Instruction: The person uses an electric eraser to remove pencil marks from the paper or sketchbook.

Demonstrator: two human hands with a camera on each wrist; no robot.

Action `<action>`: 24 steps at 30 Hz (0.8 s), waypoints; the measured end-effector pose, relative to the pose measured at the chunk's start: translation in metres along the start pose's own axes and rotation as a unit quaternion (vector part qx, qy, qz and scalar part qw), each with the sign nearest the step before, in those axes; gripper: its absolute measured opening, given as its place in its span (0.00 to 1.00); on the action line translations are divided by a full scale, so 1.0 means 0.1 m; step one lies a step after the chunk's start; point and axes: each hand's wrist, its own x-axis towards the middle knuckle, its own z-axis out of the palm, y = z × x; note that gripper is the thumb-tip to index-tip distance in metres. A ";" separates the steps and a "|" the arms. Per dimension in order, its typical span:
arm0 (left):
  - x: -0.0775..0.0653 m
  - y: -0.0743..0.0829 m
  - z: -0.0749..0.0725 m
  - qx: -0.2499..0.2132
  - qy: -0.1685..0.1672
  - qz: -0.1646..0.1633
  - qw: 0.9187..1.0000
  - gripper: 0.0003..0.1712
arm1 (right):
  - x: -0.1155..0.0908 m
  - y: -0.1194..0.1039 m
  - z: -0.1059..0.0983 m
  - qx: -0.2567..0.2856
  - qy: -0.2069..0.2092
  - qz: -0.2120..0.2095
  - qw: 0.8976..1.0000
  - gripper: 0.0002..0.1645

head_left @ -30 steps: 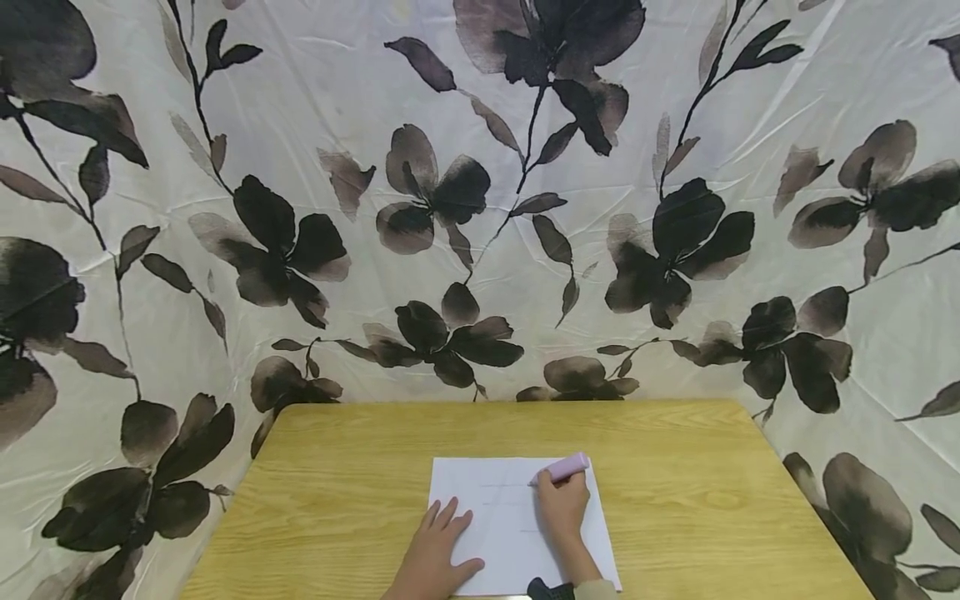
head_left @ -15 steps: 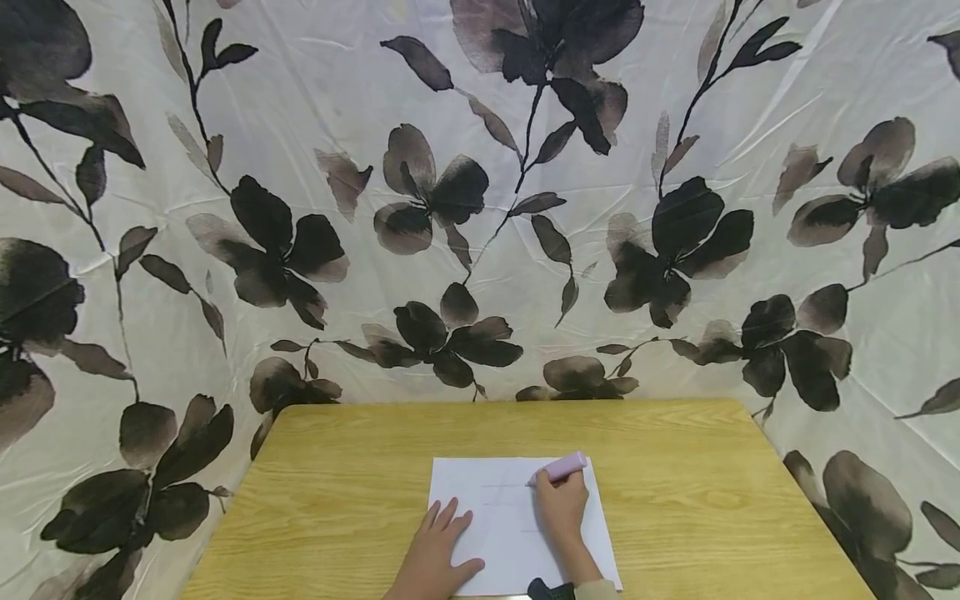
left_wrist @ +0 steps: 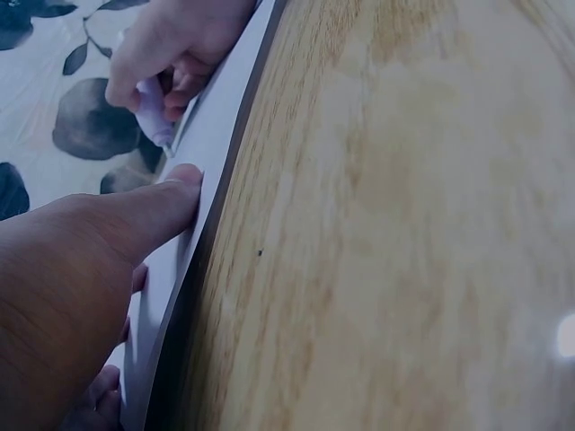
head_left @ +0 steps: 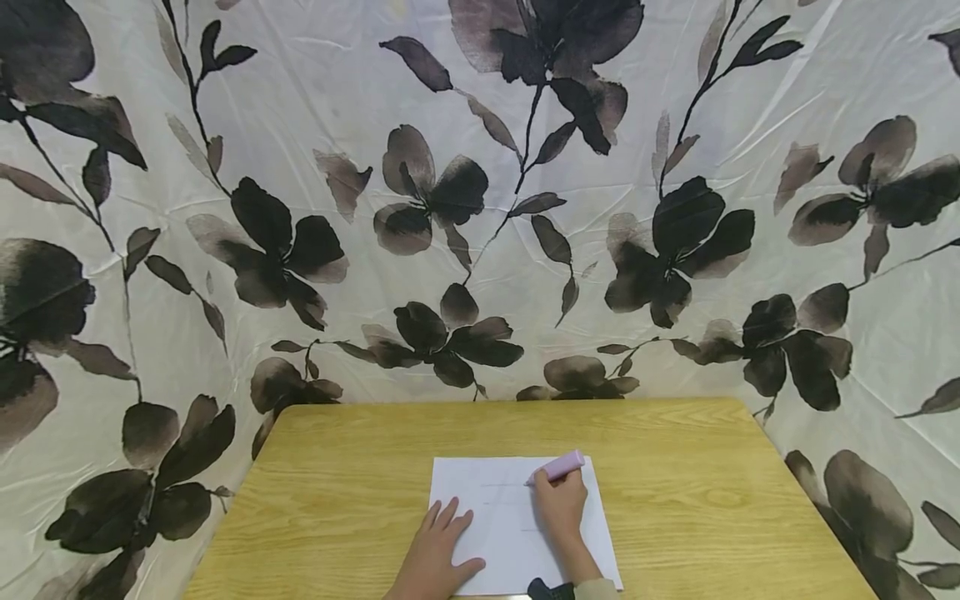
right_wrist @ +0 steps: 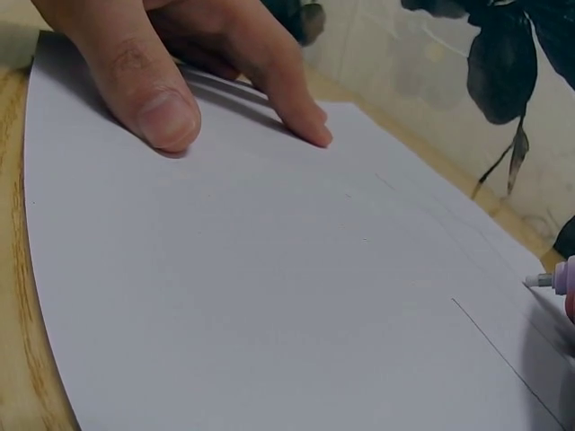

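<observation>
A white sheet of paper with several thin, faint lines lies on the wooden table. My left hand rests on the sheet's left side, fingers spread. In the right wrist view its thumb and a fingertip touch the paper. My right hand pinches a thick lilac pen-shaped tool, tilted with its narrow tip at the paper's upper right. A pale tip in a grey collar shows on the tool, close to a faint line. One darker line runs nearer the camera.
The yellow wood-grain table extends on both sides of the paper and behind it. A white cloth with dark flowers hangs behind and at both sides. A dark band and a beige sleeve are at the right wrist.
The tool's tip and my right hand have shifted slightly left along the upper line. My left hand and the paper have stayed in place.
</observation>
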 end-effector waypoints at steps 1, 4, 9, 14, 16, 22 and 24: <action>0.00 0.01 -0.01 -0.003 -0.001 0.000 1.000 0.42 | 0.01 0.00 0.00 0.009 0.004 0.007 1.000 0.11; -0.01 0.02 -0.02 -0.009 -0.002 -0.001 1.000 0.43 | 0.03 -0.02 -0.02 0.064 0.017 0.032 0.997 0.08; 0.00 0.01 -0.01 -0.015 0.001 0.000 1.000 0.43 | 0.06 -0.06 -0.01 0.122 0.019 0.042 0.991 0.06; 0.04 0.00 -0.01 0.001 -0.001 0.009 1.000 0.44 | 0.06 -0.04 0.01 0.038 0.027 0.007 0.999 0.10; 0.06 0.00 -0.01 0.000 0.000 0.009 1.000 0.44 | 0.06 -0.03 0.02 0.021 0.034 -0.007 0.999 0.10; 0.03 0.01 -0.03 0.007 -0.007 0.008 1.000 0.43 | 0.03 0.00 0.03 0.004 0.013 -0.015 1.000 0.10; 0.02 0.00 -0.02 0.007 -0.015 0.007 1.000 0.44 | 0.02 0.01 0.02 0.002 0.009 -0.012 1.000 0.11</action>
